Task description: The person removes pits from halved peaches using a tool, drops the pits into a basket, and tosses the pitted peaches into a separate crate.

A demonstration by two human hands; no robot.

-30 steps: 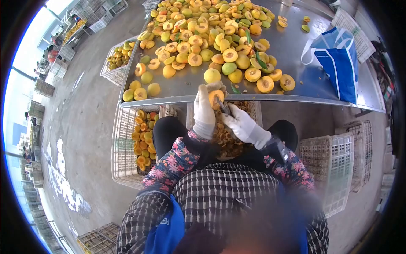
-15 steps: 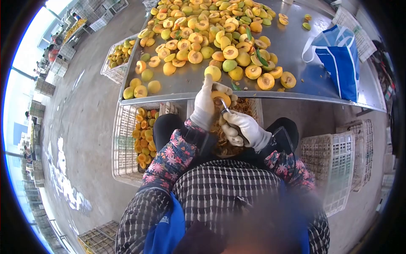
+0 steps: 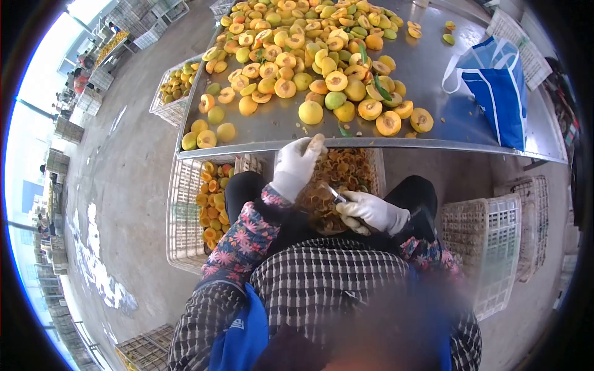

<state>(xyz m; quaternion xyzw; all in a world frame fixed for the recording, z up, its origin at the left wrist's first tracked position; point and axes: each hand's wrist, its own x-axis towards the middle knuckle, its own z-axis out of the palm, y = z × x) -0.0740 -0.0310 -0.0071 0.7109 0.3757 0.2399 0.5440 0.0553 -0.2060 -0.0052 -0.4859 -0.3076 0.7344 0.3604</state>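
Observation:
My left hand (image 3: 296,166), in a white glove, is at the table's front edge with its fingers curled and stained tips together; whatever they hold is hidden. My right hand (image 3: 373,213), also gloved, grips a small metal-tipped tool (image 3: 338,196) above a crate of brownish-orange scraps (image 3: 352,168). A whole yellow fruit (image 3: 310,112) lies on the metal table (image 3: 260,135) just beyond my left hand. Many halved and whole fruits (image 3: 284,86) are heaped behind it, a few with green leaves among them.
A blue bag (image 3: 495,93) stands on the table's right side. Below left is a crate of fruit halves (image 3: 179,216); another fruit crate (image 3: 167,108) is beyond it. Stacked crates (image 3: 482,247) stand at right. People and crates are far left.
The orange fruit half between my hands is out of sight. My left hand has lowered slightly and curled; my right hand has moved a little down and right with the tool, away from the left.

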